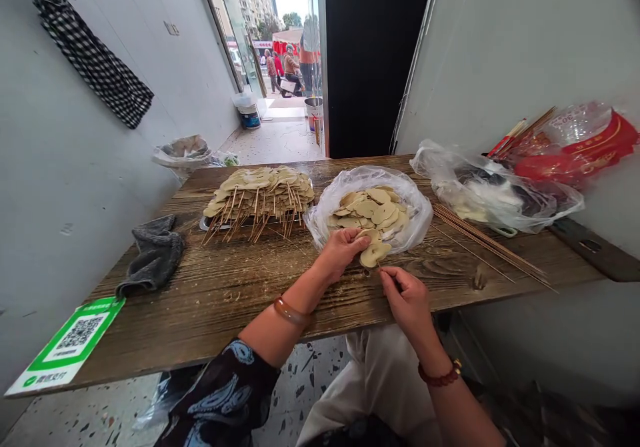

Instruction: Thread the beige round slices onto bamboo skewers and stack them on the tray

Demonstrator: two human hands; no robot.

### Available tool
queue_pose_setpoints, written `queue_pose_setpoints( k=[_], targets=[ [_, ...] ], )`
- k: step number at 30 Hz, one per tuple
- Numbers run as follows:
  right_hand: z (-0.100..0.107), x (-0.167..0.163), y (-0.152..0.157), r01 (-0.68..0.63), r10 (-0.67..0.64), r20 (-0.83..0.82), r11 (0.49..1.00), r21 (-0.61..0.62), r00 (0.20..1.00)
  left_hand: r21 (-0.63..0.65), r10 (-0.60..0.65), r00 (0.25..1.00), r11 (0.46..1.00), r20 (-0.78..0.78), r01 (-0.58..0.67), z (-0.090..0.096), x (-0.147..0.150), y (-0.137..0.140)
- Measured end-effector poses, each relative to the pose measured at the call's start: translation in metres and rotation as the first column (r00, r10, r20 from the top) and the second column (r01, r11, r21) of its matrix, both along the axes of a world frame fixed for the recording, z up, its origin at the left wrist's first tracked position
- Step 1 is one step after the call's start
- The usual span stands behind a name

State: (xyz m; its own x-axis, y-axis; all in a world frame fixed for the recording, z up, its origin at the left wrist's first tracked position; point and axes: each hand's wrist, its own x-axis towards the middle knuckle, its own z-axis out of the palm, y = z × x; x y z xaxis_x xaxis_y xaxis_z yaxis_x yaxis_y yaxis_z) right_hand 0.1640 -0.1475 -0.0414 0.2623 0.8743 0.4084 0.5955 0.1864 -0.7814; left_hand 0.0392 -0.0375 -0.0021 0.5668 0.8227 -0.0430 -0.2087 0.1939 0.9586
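Observation:
Between the fingers of my left hand [345, 252] are thin, pale yellow round slices [374, 255], held at the near rim of a plastic bag. My right hand [407, 300] pinches a thin wooden skewer [379, 268] just below them, and its tip meets the lower slice. Many more loose slices [375, 208] lie heaped in the clear plastic bag [319, 217] behind my hands. To the left, a pile of skewered slices [265, 190] rests on a tray [204, 223], sticks pointing toward me. Several bare skewers [493, 245] lie on the right of the table.
A wooden table [240, 307] carries everything. At its left are a dark grey cloth [155, 253] and a green QR code card [75, 340]. On the right sit a plastic bag [480, 190], red packaging [590, 147] and a wide dark blade [595, 248].

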Motion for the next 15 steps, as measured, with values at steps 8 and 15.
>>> queue_pose_setpoints(
  k=[8,15],
  targets=[
    [-0.005,0.001,-0.003,0.164,-0.157,-0.157,0.986,0.034,0.975,0.137,0.191,0.982,0.972,0.000,-0.190,0.011,-0.013,0.010],
    [-0.008,0.001,-0.004,0.205,-0.184,-0.264,0.977,0.052,0.947,0.679,0.543,0.781,0.701,-0.307,-0.220,-0.003,-0.025,0.035]
  ],
)
